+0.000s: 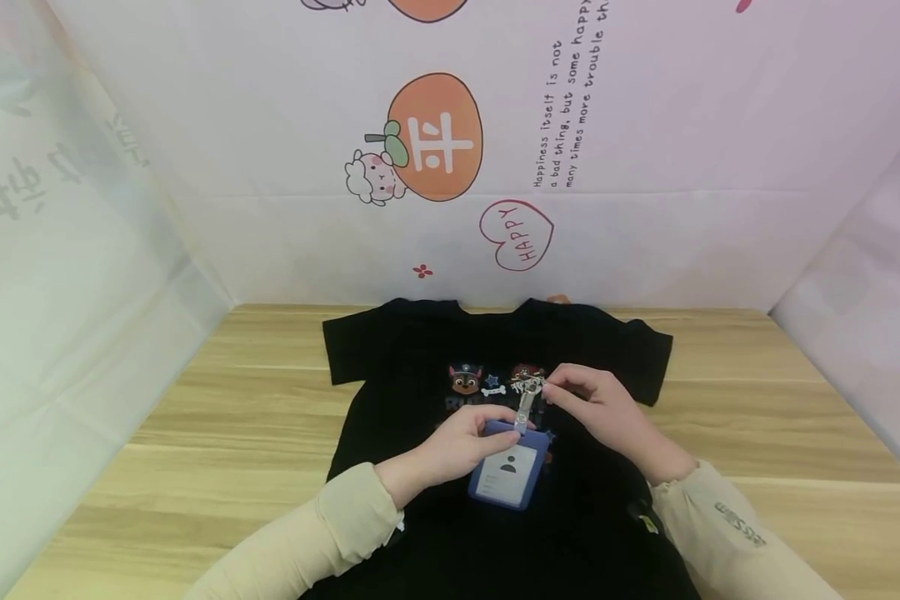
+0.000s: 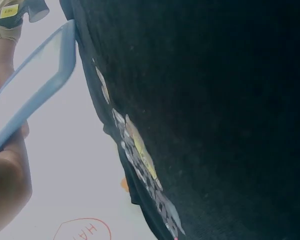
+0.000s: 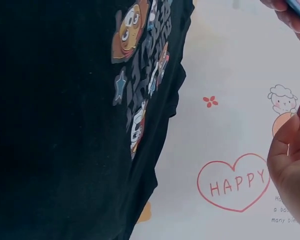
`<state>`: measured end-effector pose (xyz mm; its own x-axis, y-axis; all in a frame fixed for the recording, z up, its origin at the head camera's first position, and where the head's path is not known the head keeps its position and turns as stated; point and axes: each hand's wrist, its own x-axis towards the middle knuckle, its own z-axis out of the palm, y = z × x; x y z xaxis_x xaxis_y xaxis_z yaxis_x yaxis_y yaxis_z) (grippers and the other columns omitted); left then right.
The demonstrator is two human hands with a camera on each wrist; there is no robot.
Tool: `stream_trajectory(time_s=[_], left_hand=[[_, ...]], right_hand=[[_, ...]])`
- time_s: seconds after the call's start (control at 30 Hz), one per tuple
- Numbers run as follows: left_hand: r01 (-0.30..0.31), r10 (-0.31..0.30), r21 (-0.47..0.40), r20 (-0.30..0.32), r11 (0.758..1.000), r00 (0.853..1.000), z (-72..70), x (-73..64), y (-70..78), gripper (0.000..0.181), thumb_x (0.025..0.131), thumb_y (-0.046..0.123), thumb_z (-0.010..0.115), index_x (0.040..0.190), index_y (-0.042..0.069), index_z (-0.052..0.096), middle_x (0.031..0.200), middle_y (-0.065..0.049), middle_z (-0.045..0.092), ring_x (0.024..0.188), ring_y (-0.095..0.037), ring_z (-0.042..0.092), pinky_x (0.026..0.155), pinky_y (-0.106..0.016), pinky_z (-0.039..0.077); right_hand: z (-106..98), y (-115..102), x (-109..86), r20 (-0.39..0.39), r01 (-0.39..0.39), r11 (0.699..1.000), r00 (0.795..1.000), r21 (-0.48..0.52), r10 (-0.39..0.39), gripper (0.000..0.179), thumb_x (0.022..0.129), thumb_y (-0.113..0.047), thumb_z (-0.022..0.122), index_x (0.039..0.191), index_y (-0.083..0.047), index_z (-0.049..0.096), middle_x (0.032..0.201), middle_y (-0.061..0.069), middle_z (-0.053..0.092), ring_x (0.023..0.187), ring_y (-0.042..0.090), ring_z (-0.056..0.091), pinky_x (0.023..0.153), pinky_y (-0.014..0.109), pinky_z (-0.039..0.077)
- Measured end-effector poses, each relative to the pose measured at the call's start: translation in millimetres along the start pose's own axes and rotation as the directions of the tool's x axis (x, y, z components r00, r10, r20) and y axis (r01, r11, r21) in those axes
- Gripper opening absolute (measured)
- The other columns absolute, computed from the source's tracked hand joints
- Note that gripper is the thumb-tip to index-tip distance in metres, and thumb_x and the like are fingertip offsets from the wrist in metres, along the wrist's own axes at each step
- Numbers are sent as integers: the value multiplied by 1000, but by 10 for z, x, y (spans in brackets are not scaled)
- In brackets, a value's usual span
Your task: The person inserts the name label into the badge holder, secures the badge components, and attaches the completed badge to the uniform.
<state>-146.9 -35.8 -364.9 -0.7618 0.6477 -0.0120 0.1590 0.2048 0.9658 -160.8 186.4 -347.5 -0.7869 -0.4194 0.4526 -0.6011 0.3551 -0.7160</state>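
A blue badge holder [image 1: 506, 479] with a white card inside is gripped at its top edge by my left hand [image 1: 457, 442]. A short strap with a metal clip [image 1: 526, 403] rises from the holder. At the clip's upper end my right hand [image 1: 607, 412] pinches with thumb and fingertips. Both hands are over a black T-shirt [image 1: 412, 342] with printed cartoon dogs. The left wrist view shows the holder's blue rim [image 2: 65, 65] raised above the shirt. In the right wrist view the bent right fingers [image 3: 285, 142] show, with the clip out of frame.
The shirt lies spread on a wood-grain table [image 1: 217, 400]. A white printed cloth [image 1: 270, 167] hangs behind it, with an orange fruit drawing and a red heart [image 1: 517, 235]. White cloth walls [image 1: 67, 275] flank the table at both sides.
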Motion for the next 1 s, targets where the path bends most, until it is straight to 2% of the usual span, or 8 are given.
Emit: stream_trajectory(time_s=[0.17, 0.37, 0.47, 0.63, 0.73, 0.8, 0.9, 1.0], left_hand=[[-6, 6, 4, 28, 1000, 1000, -5, 2, 24, 25, 98, 14, 50, 116, 1, 62, 110, -18, 67, 95, -14, 65, 80, -23, 52], [-58, 53, 114, 43, 992, 998, -8, 30, 45, 21, 98, 15, 51, 104, 1, 65, 119, -11, 66, 104, -12, 63, 86, -20, 50], [-37, 33, 138, 35, 990, 999, -3, 53, 49, 20, 98, 14, 51, 104, 3, 66, 117, -10, 67, 105, -13, 62, 86, -20, 49], [-15, 8, 142, 48, 990, 999, 22, 94, 71, 22, 98, 17, 51, 110, 6, 66, 113, -7, 67, 101, -8, 62, 85, -20, 49], [-25, 22, 156, 19, 987, 1000, 20, 99, 89, 22, 98, 19, 51, 107, 6, 66, 104, -7, 68, 88, -4, 60, 77, -18, 48], [-22, 25, 153, -21, 988, 999, 12, 90, 100, 23, 99, 19, 50, 107, 6, 66, 99, -7, 68, 72, -6, 56, 65, -19, 47], [-26, 38, 131, -89, 991, 995, -5, 87, 110, 24, 99, 18, 50, 111, 5, 65, 97, -9, 69, 71, -7, 57, 64, -18, 47], [-79, 87, 57, -158, 995, 984, -14, 96, 131, 24, 99, 16, 50, 115, 2, 62, 106, -13, 69, 87, -14, 67, 77, -20, 53]], right_hand=[[4, -37, 26, 16, 48, 998, 999, 41, -49, 16, 92, 1, 55, 86, -10, 65, 78, 0, 59, 73, 7, 52, 66, 21, 46], [11, -80, 63, 41, 161, 983, 985, 88, -165, 17, 90, 6, 57, 84, -8, 65, 77, 7, 58, 70, 8, 51, 60, 24, 44], [15, -96, 74, 57, 207, 974, 976, 92, -212, 18, 88, 8, 57, 83, -7, 65, 76, 7, 58, 70, 8, 50, 59, 25, 44], [7, -103, 62, 52, 209, 976, 976, 59, -212, 21, 87, 10, 57, 81, -9, 65, 75, 5, 57, 69, 7, 50, 58, 24, 43], [5, -101, 54, 45, 202, 978, 978, 56, -204, 22, 87, 10, 57, 81, -9, 66, 76, 5, 58, 69, 8, 50, 58, 25, 43], [3, -99, 50, 38, 195, 979, 980, 61, -197, 21, 87, 10, 56, 81, -8, 66, 76, 5, 58, 69, 8, 50, 57, 25, 42], [-1, -103, 47, 19, 174, 982, 984, 78, -176, 21, 88, 9, 56, 80, -7, 65, 75, 3, 57, 69, 8, 49, 57, 24, 42], [-9, -108, 52, 5, 148, 984, 989, 103, -149, 21, 88, 9, 55, 79, -7, 64, 74, 2, 55, 69, 9, 50, 58, 24, 43]])
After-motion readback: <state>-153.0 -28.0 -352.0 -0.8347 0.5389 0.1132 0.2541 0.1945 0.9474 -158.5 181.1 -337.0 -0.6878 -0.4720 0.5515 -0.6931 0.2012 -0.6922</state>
